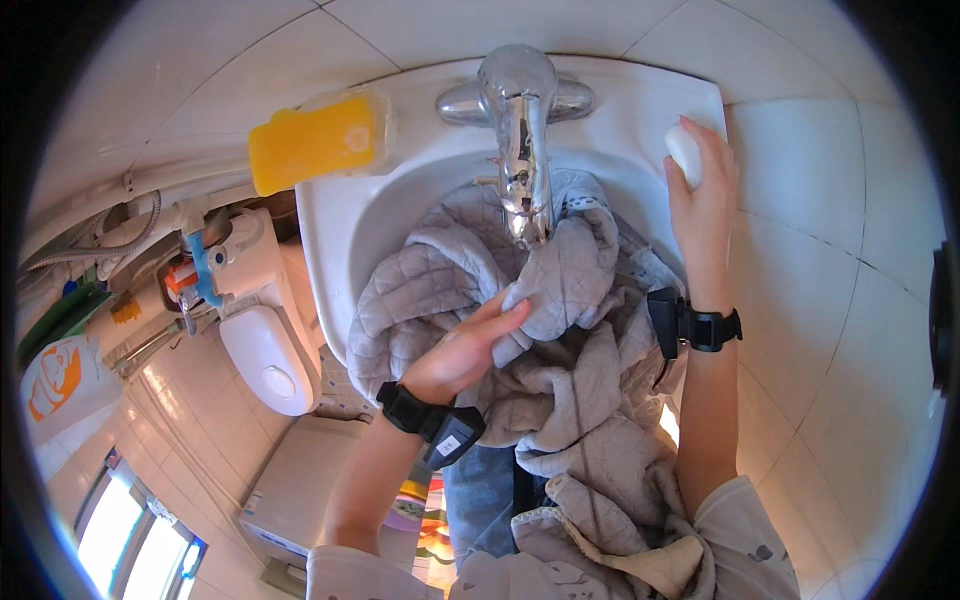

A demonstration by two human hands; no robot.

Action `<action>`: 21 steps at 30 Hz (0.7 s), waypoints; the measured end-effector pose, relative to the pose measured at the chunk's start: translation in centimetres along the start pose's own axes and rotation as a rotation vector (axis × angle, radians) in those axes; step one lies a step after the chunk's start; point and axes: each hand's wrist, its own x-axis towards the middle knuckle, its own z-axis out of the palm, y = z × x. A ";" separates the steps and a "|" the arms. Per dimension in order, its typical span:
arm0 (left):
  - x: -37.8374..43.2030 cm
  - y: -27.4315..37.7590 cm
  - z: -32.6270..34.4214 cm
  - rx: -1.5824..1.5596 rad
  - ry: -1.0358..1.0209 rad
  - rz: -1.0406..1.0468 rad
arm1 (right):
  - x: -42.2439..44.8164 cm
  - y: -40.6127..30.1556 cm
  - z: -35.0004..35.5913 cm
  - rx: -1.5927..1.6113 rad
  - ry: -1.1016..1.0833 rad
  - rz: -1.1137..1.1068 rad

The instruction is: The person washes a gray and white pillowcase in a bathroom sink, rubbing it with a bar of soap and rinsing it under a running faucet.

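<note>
A grey quilted fabric (427, 281) is bunched up in the white washbasin (390, 217) and hangs over its front edge toward my body. My left hand (465, 349) grips a raised fold of it just below the faucet spout, thumb on top. At the basin's back right corner, my right hand (701, 184) has its fingers around a white bar of soap (684, 154). The chrome faucet (525, 150) stands at the middle of the back rim, its spout over the fabric. No running water can be made out.
An orange-yellow block (315, 142), perhaps soap, lies in a clear tray on the back left rim. Tiled wall (802, 187) closes in the right side. To the left are a toilet (270, 360), a white appliance (300, 480), pipes, and a white bag (71, 390).
</note>
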 end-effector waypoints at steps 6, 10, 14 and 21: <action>-0.1 1.7 1.3 0.016 -0.094 0.004 | -0.1 0.5 -0.4 0.099 0.119 0.013; 0.3 1.4 1.1 0.039 -0.091 0.028 | -1.9 -3.6 -3.3 0.567 -0.136 0.584; 0.9 1.4 1.5 0.044 -0.103 0.036 | -7.4 -7.8 -2.3 0.616 -0.294 0.142; 1.4 -0.4 2.8 0.038 -0.041 0.022 | -7.7 -7.4 -0.7 0.319 -0.317 0.269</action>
